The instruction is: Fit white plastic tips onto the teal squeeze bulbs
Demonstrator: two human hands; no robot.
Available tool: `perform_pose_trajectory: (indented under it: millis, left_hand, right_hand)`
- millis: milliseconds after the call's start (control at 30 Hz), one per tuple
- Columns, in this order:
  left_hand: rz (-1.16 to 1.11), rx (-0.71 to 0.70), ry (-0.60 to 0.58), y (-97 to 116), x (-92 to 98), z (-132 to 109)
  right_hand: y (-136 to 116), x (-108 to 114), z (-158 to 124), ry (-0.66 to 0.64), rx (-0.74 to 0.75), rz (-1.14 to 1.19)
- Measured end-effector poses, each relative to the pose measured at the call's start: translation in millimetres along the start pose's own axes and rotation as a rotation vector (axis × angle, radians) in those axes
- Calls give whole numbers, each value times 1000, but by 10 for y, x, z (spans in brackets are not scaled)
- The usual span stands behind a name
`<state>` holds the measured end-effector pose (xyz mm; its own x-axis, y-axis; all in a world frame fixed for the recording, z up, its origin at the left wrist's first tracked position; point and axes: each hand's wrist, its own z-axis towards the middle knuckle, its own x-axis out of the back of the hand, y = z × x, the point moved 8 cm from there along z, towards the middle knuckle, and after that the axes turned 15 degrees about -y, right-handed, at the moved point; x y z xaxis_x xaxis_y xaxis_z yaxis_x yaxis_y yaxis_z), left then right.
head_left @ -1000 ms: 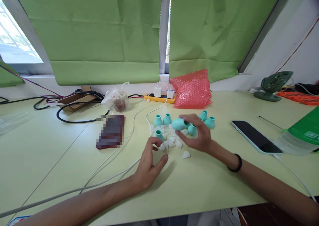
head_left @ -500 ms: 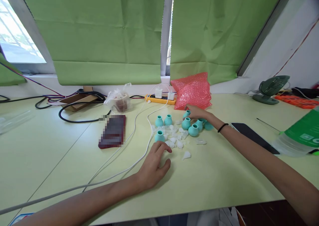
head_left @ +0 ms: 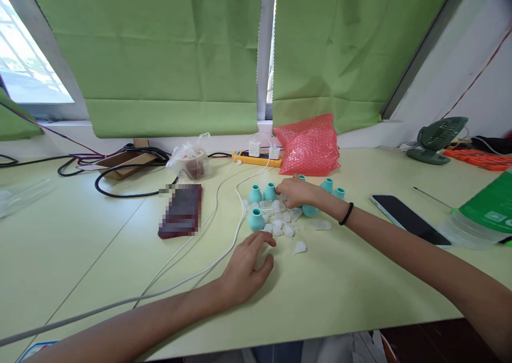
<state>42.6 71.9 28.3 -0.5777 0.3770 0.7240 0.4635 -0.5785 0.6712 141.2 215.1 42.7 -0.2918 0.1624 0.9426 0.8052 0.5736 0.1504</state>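
Observation:
My left hand (head_left: 248, 267) rests on the table, thumb and fingers apart and loosely curved, holding nothing. A small teal rubber bulb (head_left: 256, 220) stands just beyond its fingertips. My right hand (head_left: 298, 193) reaches over the pile, its fingertips beside another upright teal bulb (head_left: 270, 192). Most of its fingers are hidden beneath the hand, so I cannot tell whether they grip anything. Further bulbs stand around it, one (head_left: 255, 194) on the left and one (head_left: 327, 184) behind the wrist. Small translucent white plastic pieces (head_left: 277, 225) lie between my hands, with a clear tube-like piece (head_left: 321, 225) to the right.
A pink bubble-wrap bag (head_left: 310, 147) lies behind the bulbs, beside an orange power strip (head_left: 262, 162). White cables (head_left: 224, 248) cross the table past my left arm. Phones lie left (head_left: 181, 211) and right (head_left: 408, 219). A large bottle (head_left: 482, 213) and small green fan (head_left: 434, 139) stand right.
My right hand has moved left and slightly nearer, away from the bulb at the back, which now stands behind it. Several bulbs on the right have shifted or become visible. My left hand stays still.

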Motion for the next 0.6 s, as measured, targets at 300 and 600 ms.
perform_pose_trajectory:
  millis: [300,600]
  left_hand:
    - [20,22,1,0,14,8]
    - [49,-17,-38,54,-17,-1]
  right_hand:
    - [70,-94,48,-83,-23,-65]
    - [102,-110,99,-91,-55,-52]
